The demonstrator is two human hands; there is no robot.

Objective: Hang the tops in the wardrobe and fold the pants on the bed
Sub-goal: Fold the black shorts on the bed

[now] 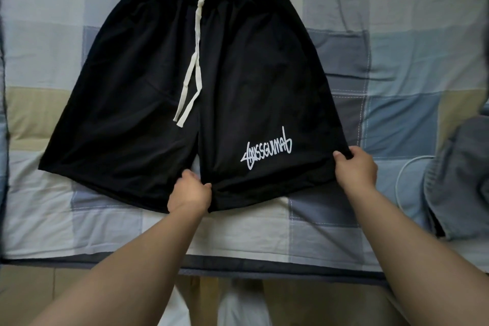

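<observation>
The black shorts (190, 82) lie spread flat, unfolded, on the checked bedsheet (397, 34) — folding has yet to start. The left hand (189, 192) pinches the right leg's inner hem corner, and the right hand (356, 168) pinches its outer corner. Just right, a grey garment (460, 174) and white cable (404, 174) lie clear — nothing blocks the fold.

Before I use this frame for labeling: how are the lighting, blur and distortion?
Head view: light soft and even, no glare; black shorts lose fold detail in their darkness; white print sharp; left hand and right hand crisp; wide-angle bending and softness at the edges.
</observation>
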